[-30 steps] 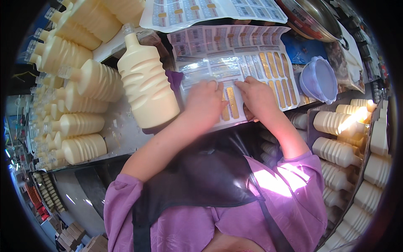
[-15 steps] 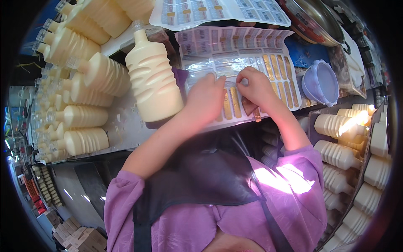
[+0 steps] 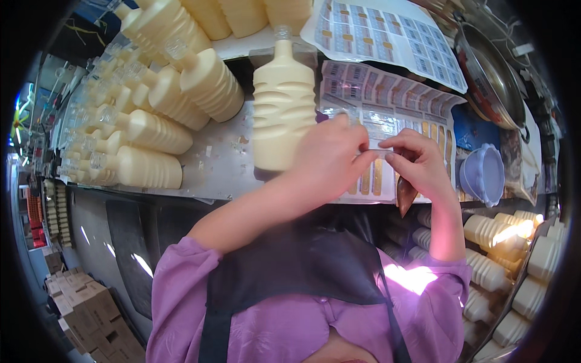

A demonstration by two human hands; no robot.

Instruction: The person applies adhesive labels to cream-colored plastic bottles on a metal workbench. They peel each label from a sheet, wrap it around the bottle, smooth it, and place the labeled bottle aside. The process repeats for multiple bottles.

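Observation:
My left hand (image 3: 336, 156) is closed in a pinch on one end of a thin clear strip (image 3: 380, 150). The thumb and forefinger of my right hand (image 3: 422, 162) pinch its other end. A brown, pointed, flat piece (image 3: 407, 196) juts down from under my right palm; its kind I cannot make out. Beneath both hands lies a sheet of gold strip labels (image 3: 366, 181), partly covered by them. Just left of my left hand a cream ribbed bottle (image 3: 283, 100) with a clear neck lies on the table, its lower right side behind that hand.
Several cream bottles (image 3: 151, 166) lie and stand along the left of the table (image 3: 212, 163). More label sheets (image 3: 387, 39) are at the back. A purple bowl (image 3: 482, 174) and a metal pan (image 3: 491, 69) stand at the right. Crated bottles (image 3: 487, 269) sit below right.
Both hands have lifted toward me from the label sheet, with the clear strip now stretched between them. The view has shifted, so the table's things appear farther right. The brown piece shows more.

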